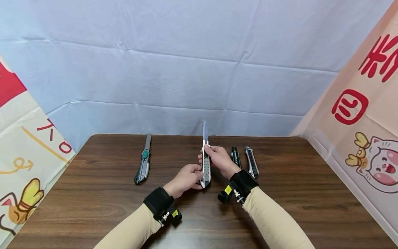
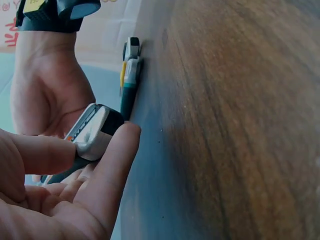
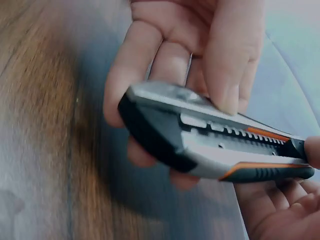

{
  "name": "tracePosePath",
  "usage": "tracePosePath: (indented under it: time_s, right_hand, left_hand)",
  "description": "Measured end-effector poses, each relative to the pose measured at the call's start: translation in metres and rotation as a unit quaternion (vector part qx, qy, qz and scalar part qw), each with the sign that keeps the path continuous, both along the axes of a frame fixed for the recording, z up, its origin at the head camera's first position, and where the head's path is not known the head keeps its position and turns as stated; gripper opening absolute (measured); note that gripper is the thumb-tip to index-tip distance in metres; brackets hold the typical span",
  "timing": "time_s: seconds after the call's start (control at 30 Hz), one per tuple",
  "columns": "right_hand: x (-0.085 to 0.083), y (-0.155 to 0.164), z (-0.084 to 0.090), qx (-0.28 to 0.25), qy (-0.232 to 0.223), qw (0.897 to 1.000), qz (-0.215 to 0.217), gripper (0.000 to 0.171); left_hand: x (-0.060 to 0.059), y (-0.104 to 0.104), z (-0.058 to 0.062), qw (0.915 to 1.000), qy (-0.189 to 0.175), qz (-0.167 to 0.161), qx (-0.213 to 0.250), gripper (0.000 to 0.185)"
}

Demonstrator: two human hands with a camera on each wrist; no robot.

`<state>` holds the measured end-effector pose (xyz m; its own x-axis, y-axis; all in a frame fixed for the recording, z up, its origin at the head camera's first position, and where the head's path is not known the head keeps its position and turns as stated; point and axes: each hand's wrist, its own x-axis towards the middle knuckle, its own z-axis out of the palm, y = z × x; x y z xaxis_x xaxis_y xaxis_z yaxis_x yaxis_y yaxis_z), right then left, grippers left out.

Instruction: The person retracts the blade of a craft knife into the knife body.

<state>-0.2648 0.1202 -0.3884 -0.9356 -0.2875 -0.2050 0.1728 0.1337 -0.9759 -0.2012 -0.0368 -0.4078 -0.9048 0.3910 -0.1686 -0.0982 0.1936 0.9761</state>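
Observation:
A silver, black and orange utility knife (image 1: 206,169) stands out between both hands in the head view, its long blade (image 1: 205,132) extended away from the person. The left hand (image 1: 186,177) pinches the black butt end between thumb and fingers. Farther up the handle, the right hand (image 1: 220,159) holds the knife near the blade. In the right wrist view, the right thumb (image 3: 313,152) touches the dark slider (image 3: 296,149) in the toothed track. The left wrist view shows the knife's butt (image 2: 97,132) between left thumb and finger; the blade is hidden there.
A grey-and-teal utility knife (image 1: 143,167), blade out, lies on the wooden table (image 1: 93,193) at left. Right of the hands lie a dark green knife (image 1: 235,155), partly covered by the right arm, and a grey-and-black one (image 1: 252,162). A pale cloth (image 1: 174,76) hangs behind the table.

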Motion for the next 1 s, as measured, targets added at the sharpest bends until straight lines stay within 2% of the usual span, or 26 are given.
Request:
tracePosePath:
  time_s: [0.23, 0.57, 1.0]
  right_hand:
    - [0.0014, -0.0044, -0.0005, -0.003, 0.002, 1.000, -0.007, 0.044]
    - [0.0023, -0.0072, -0.0012, 0.012, -0.005, 1.000, -0.023, 0.041]
    - [0.0014, -0.0100, -0.0021, 0.027, 0.001, 1.000, -0.015, 0.038]
  left_hand:
    - [-0.0006, -0.0009, -0.0009, 0.9999, -0.014, -0.009, 0.002, 0.032]
    - [0.0037, 0.0001, 0.0019, 0.9998, 0.000, -0.014, -0.014, 0.031]
    - [0.0035, 0.0007, 0.0037, 0.9996, 0.002, -0.009, -0.025, 0.029]
